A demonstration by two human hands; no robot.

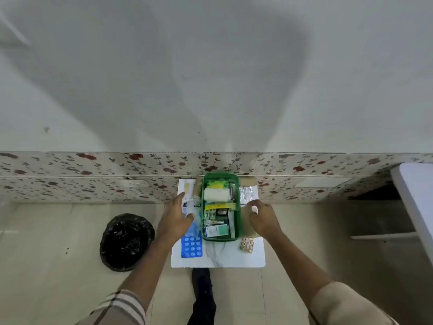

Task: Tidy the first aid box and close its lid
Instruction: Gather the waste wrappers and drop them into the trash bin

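A green first aid box (239, 207) stands open on a small white table (234, 258), filled with a white gauze roll (216, 194), a yellow strip, tubes and a green-white carton (216, 231). My left hand (175, 218) rests left of the box, fingers closed on a white packet (190, 204). A blue pill strip (191, 247) lies below that hand. My right hand (262, 218) hovers right of the box with fingers spread, near a silver foil strip (246, 194). A small packet of pills (247, 245) lies at the front right. No lid is clearly visible.
A black bin bag (126, 241) sits on the floor left of the table. A floral-patterned ledge (93, 177) runs behind it below a grey wall. A white surface (417, 195) stands at the right. My dark shoe (202, 287) is under the table's front edge.
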